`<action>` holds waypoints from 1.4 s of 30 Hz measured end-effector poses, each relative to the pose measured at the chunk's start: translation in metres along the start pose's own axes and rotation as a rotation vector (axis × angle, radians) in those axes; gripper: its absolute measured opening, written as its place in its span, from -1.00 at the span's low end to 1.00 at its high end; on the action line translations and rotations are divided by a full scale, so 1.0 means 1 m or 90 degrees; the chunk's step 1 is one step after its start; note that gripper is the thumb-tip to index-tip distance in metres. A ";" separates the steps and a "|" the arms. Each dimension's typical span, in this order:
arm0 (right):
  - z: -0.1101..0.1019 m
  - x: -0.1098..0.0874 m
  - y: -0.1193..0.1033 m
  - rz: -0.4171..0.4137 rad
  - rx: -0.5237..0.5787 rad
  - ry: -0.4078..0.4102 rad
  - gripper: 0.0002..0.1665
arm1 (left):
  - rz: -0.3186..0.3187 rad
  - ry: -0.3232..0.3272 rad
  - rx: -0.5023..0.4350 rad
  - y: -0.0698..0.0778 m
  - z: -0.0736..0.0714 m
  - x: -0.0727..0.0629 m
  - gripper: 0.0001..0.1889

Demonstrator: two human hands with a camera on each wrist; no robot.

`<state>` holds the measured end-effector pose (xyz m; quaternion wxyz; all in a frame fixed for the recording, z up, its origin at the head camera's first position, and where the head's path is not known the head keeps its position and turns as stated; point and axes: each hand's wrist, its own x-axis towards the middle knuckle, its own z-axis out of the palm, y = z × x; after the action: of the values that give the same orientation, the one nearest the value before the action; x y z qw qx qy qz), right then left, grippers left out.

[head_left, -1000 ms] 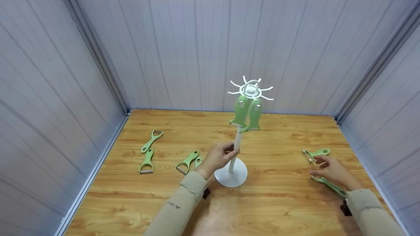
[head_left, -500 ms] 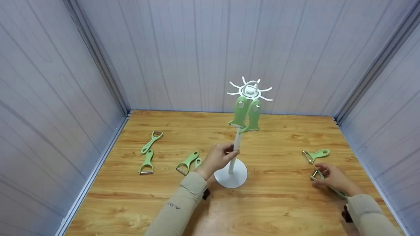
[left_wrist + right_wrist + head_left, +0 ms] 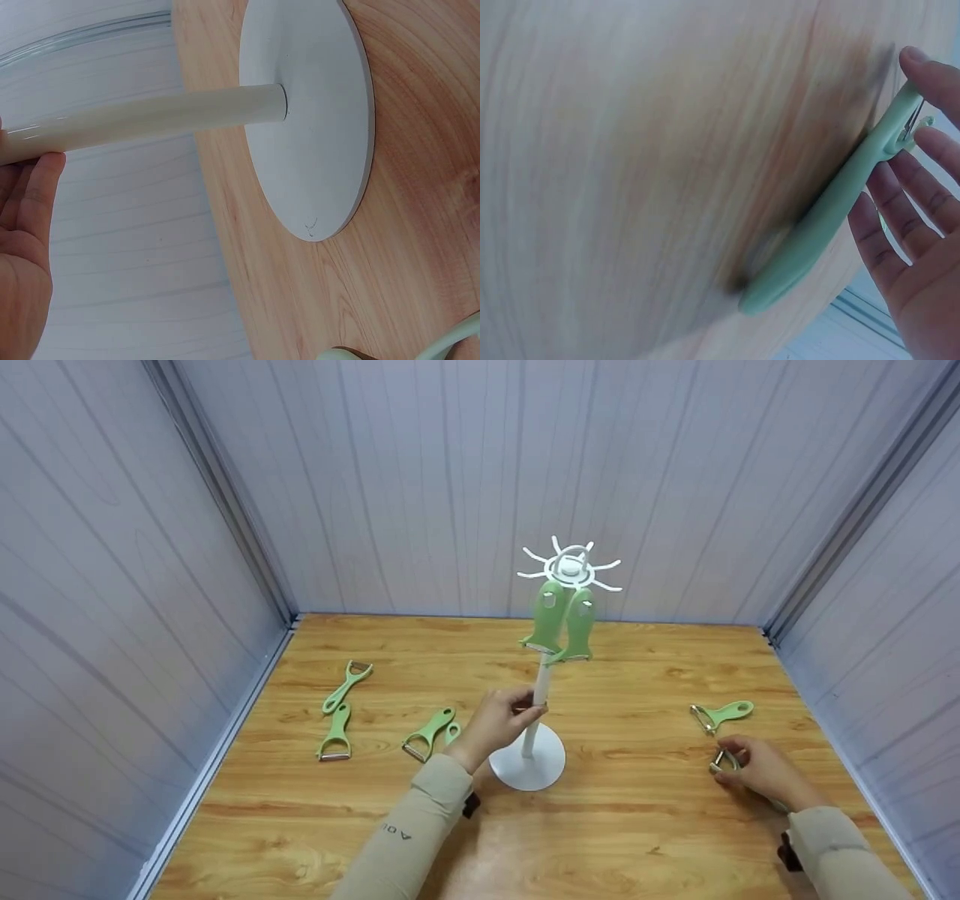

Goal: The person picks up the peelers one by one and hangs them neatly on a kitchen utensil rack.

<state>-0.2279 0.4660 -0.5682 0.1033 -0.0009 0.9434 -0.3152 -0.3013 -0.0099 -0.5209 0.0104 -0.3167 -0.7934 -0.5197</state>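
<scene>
My left hand (image 3: 495,724) grips the white post (image 3: 172,116) of a hook stand, whose round base (image 3: 527,776) rests on the table. Two green vegetable peelers (image 3: 549,619) hang from the hooks at its top, blades down. At the right, my right hand (image 3: 766,769) pinches the blade end of another green peeler (image 3: 832,199) between thumb and fingers. In the right wrist view, this peeler's handle slants down to the left, close over the wood. From the head, the hand covers most of that handle.
One more green peeler (image 3: 727,712) lies just beyond my right hand. Two peelers (image 3: 336,733) lie at the far left, and one (image 3: 431,731) left of the base, beside another handle (image 3: 453,730) partly hidden by my left arm. Pale walls (image 3: 420,487) stand around the table.
My right hand has moved nearer to me from between the two right-hand peelers, and its fingers have come together on the nearer one's blade end. My left hand stays on the post.
</scene>
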 end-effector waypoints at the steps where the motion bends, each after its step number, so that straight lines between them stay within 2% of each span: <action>1: 0.000 0.000 -0.001 -0.002 -0.001 0.002 -0.17 | -0.001 0.000 -0.001 0.000 0.000 0.000 -0.81; 7: 0.000 -0.001 -0.016 -0.042 -0.009 0.005 -0.14 | -0.002 -0.002 -0.005 0.001 -0.001 -0.001 -0.80; 10: 0.000 0.002 -0.029 -0.081 -0.009 0.011 -0.12 | 0.000 -0.001 -0.001 0.001 -0.001 -0.001 -0.78; 17: 0.001 0.005 -0.068 -0.150 0.012 0.073 -0.06 | 0.004 0.004 -0.001 0.002 -0.001 -0.001 -0.76; 23: -0.002 0.002 -0.089 -0.187 0.040 0.107 -0.15 | 0.006 0.000 -0.002 0.002 -0.001 0.000 -0.77; 28: -0.003 0.000 -0.086 -0.206 0.060 0.127 -0.25 | 0.000 -0.004 -0.005 0.001 -0.001 0.001 -0.77; 35: -0.001 -0.002 -0.074 -0.196 0.154 0.183 -0.30 | 0.000 -0.004 -0.012 0.001 0.000 0.000 -0.78; 42: 0.002 -0.002 -0.069 -0.190 0.159 0.160 -0.26 | 0.003 -0.004 -0.004 0.001 0.000 -0.001 -0.77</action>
<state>-0.2305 0.4097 -0.5281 -0.0636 -0.0882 0.8919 -0.4389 -0.2998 -0.0107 -0.5205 0.0087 -0.3202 -0.7912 -0.5210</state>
